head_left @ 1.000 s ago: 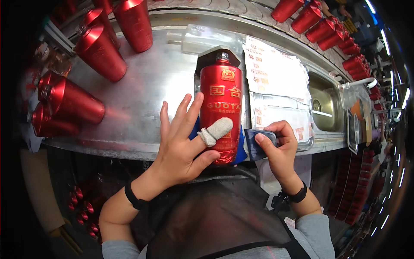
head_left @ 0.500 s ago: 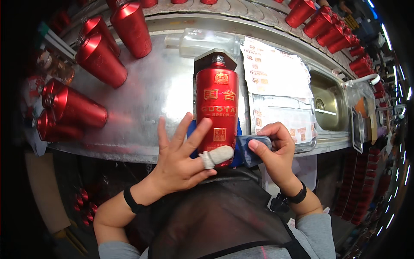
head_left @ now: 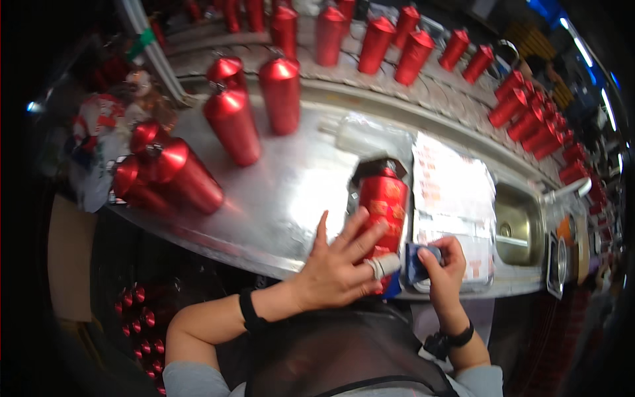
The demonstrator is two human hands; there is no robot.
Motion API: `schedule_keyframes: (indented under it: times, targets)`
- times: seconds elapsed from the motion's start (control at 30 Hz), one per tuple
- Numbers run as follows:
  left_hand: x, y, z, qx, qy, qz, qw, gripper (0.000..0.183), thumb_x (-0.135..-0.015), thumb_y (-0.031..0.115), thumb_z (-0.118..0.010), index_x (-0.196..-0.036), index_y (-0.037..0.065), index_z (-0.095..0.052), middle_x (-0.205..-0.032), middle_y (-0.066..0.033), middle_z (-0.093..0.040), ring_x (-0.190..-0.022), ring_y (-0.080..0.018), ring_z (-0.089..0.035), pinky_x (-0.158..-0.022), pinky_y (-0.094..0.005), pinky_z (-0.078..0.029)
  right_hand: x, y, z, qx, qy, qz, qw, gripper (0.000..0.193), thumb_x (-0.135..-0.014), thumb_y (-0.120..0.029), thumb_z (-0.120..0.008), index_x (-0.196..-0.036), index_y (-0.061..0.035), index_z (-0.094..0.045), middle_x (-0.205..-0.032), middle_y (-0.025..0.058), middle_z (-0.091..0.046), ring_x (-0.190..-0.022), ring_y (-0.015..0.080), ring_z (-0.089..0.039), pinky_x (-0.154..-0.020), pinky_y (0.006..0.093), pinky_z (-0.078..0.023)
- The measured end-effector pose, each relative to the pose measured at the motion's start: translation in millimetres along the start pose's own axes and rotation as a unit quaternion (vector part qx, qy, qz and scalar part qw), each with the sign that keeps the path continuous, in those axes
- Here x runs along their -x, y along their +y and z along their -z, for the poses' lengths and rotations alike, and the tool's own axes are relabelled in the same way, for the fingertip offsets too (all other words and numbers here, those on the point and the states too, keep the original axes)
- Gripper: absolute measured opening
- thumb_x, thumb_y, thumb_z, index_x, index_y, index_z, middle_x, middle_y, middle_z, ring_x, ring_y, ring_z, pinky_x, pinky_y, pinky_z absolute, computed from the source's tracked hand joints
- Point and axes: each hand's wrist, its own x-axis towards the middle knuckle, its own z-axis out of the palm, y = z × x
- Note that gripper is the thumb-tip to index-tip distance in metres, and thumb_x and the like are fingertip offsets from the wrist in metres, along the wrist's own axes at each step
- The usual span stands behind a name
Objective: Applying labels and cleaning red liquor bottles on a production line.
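A red bottle (head_left: 385, 212) with gold lettering lies at the counter's front edge, its neck pointing away from me and resting in a dark holder (head_left: 370, 167). My left hand (head_left: 338, 266) is spread with its fingertips on the bottle's left side and lower front. A whitish finger cot (head_left: 385, 265) covers its index finger. Just right of the bottle, my right hand (head_left: 447, 270) pinches a flat dark blue scraper (head_left: 417, 263) between thumb and fingers. Something blue (head_left: 393, 286) shows under the bottle's near end.
Several red bottles (head_left: 231, 126) stand on the metal counter (head_left: 278, 192) at left. More red bottles (head_left: 377, 43) line a conveyor (head_left: 423, 92) behind. Sheets of labels (head_left: 453, 185) lie to the right, next to a sink (head_left: 519, 218). A clear bottle (head_left: 370, 137) lies behind the holder.
The view has swung left, so the scene sits further right and lower. The scraper appears a little further from the bottle's right side. My left hand stays on the bottle.
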Motion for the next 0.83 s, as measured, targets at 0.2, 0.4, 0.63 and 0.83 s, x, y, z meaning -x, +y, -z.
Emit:
schedule_keyframes:
  times: [0.2,0.4,0.63,0.83]
  targets:
    - [28.3,2.1,-9.3,0.113,0.027,-0.014,0.993,0.045,-0.096,0.046,-0.056,-0.136,0.025,-0.061,-0.162,-0.0149,-0.026,-0.151,-0.0326,-0.020,-0.111,-0.0693,0.003,-5.2,14.1,14.6,-0.132,-0.057,-0.050,0.988,0.008,-0.087,-0.007,-0.064,-0.092,-0.0039,-0.059,-0.082,0.0004,-0.059,-0.077,0.0055,-0.054,-0.071,0.0194,-0.042]
    - [-21.5,-45.4,-6.5,0.330,0.209,0.229,0.892,0.041,-0.100,0.035,-0.053,-0.125,0.004,-0.062,-0.123,-0.0208,-0.063,-0.121,-0.0345,-0.056,-0.102,-0.0397,-0.041,23.0,3.9,-2.7,0.161,-0.161,0.132,0.965,0.045,-0.083,-0.023,-0.072,-0.119,-0.0025,-0.055,-0.089,0.0057,-0.060,-0.074,0.0112,-0.059,-0.058,0.0218,-0.046]
    - [-93.7,-78.8,-42.8,0.552,0.048,0.310,0.772,0.057,-0.101,0.051,-0.045,-0.111,-0.001,-0.066,-0.102,-0.0119,-0.069,-0.093,-0.0190,-0.063,-0.088,-0.0341,-0.048,50.4,-22.7,-49.0,0.214,-0.192,0.146,0.946,0.118,-0.066,-0.015,-0.090,-0.156,-0.0007,-0.015,-0.134,0.0242,-0.053,-0.114,0.0319,-0.060,-0.093,0.0396,-0.051]
    - [-65.1,-57.8,-12.2,0.561,0.048,0.375,0.736,0.048,-0.094,0.053,-0.053,-0.115,0.011,-0.065,-0.106,-0.0105,-0.067,-0.098,-0.0199,-0.062,-0.087,-0.0435,-0.047,63.6,-26.5,-31.7,0.145,-0.282,0.130,0.939,0.110,-0.076,-0.009,-0.083,-0.158,-0.0049,-0.011,-0.133,0.0245,-0.053,-0.114,0.0308,-0.061,-0.096,0.0416,-0.052]
